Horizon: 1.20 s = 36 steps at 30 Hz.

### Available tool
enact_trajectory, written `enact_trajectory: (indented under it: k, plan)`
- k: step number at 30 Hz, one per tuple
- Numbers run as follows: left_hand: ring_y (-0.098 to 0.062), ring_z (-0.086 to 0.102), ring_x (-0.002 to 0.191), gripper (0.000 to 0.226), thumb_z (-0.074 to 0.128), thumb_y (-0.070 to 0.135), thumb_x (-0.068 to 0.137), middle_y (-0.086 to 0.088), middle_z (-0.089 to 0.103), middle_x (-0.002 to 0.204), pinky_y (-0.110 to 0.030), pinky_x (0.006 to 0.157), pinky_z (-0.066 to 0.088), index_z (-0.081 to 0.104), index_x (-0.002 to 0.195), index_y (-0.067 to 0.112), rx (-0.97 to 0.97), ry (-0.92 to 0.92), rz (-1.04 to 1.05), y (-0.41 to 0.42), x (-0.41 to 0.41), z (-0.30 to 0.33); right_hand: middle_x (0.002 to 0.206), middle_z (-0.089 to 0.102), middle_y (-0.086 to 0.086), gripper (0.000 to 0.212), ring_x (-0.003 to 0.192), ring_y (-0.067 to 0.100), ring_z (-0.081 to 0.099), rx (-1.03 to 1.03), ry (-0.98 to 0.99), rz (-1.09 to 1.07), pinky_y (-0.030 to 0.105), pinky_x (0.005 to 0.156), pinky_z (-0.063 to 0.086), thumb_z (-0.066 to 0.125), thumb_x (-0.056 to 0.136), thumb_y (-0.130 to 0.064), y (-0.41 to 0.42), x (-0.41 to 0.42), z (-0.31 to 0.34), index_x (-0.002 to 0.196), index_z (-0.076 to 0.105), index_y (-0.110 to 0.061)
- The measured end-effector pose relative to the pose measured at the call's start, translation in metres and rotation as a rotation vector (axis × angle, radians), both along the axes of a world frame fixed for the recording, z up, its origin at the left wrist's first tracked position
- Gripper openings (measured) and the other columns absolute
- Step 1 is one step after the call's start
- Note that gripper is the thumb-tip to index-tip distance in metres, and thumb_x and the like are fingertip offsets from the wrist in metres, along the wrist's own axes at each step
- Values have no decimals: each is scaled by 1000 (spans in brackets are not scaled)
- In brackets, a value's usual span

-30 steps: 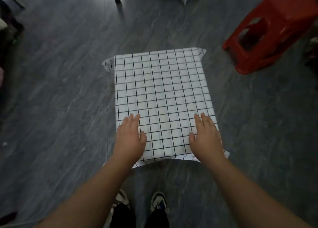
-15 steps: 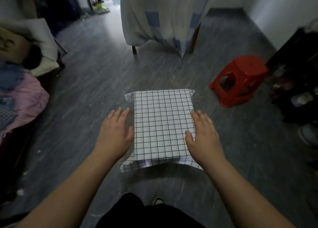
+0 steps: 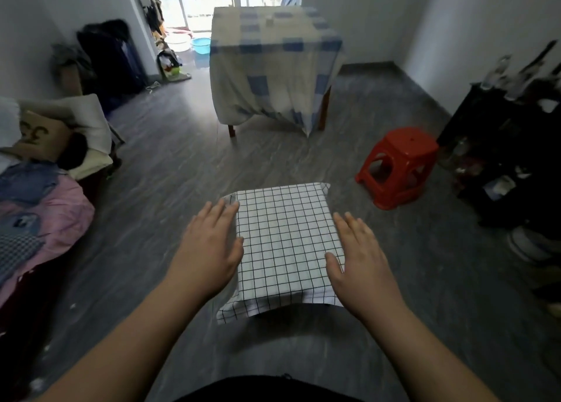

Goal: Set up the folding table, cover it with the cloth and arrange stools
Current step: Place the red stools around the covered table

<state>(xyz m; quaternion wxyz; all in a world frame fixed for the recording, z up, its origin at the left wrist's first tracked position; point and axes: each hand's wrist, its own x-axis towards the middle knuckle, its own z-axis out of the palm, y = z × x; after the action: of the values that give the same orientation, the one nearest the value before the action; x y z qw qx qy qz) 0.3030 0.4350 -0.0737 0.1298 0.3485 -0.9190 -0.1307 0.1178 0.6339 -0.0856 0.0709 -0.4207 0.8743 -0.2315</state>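
A white cloth with a black grid covers the small low folding table in front of me; the table itself is hidden under it. My left hand is held flat with straight fingers over the cloth's left edge. My right hand is held flat the same way at the right edge. Neither hand holds anything. A red plastic stool stands upright on the floor to the right of the table, apart from it.
A larger table draped in a blue-and-white checked cloth stands further back. A bed with pillows and pink bedding lies along the left. A dark shelf with clutter stands at the right. Grey floor surrounds the small table.
The view has lifted from straight down onto the cloth to across the room. Both hands have come off the cloth's top and moved outward to its left and right edges.
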Motion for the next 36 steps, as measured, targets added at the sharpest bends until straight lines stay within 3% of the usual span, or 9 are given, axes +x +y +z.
enact_trajectory:
  k: [4,14,18,22,28,36]
  plan:
    - [-19,10,150,67,52,38,95,-4,20,161,-36,122,11,23,154,22,0,-14,-128,20,0,4,166,9,-7,71,152,15,3,35,22,-109,42,123,14,48,96,-39,31,20,11,157,11,-32]
    - [-21,7,151,68,47,43,96,-1,15,163,-38,121,8,17,155,27,32,21,-453,114,22,9,166,6,-6,68,152,13,-2,75,99,-433,40,123,3,42,99,-43,141,127,26,158,10,-33]
    - [-24,10,150,68,46,45,95,-4,20,162,-42,121,13,20,155,25,53,22,-620,170,24,13,166,2,-5,67,152,16,-5,157,134,-559,46,123,3,32,98,-49,193,164,36,158,7,-32]
    - [-28,19,148,76,26,55,84,-8,28,159,-47,119,21,26,153,23,33,30,-785,230,13,19,166,-3,-5,67,152,17,-9,223,134,-680,48,123,0,34,100,-48,245,194,45,158,4,-33]
    - [-23,7,151,70,43,46,93,-3,16,163,-44,122,10,15,155,29,16,21,-988,324,-5,23,167,-5,-6,67,152,17,-12,252,95,-891,50,123,0,34,100,-49,329,221,43,158,2,-34]
    - [-23,5,151,68,44,44,96,-3,15,163,-44,122,9,13,155,29,-12,0,-1194,469,-28,23,166,-8,-6,67,152,16,-14,223,73,-1132,49,123,1,33,100,-49,466,246,36,157,0,-34]
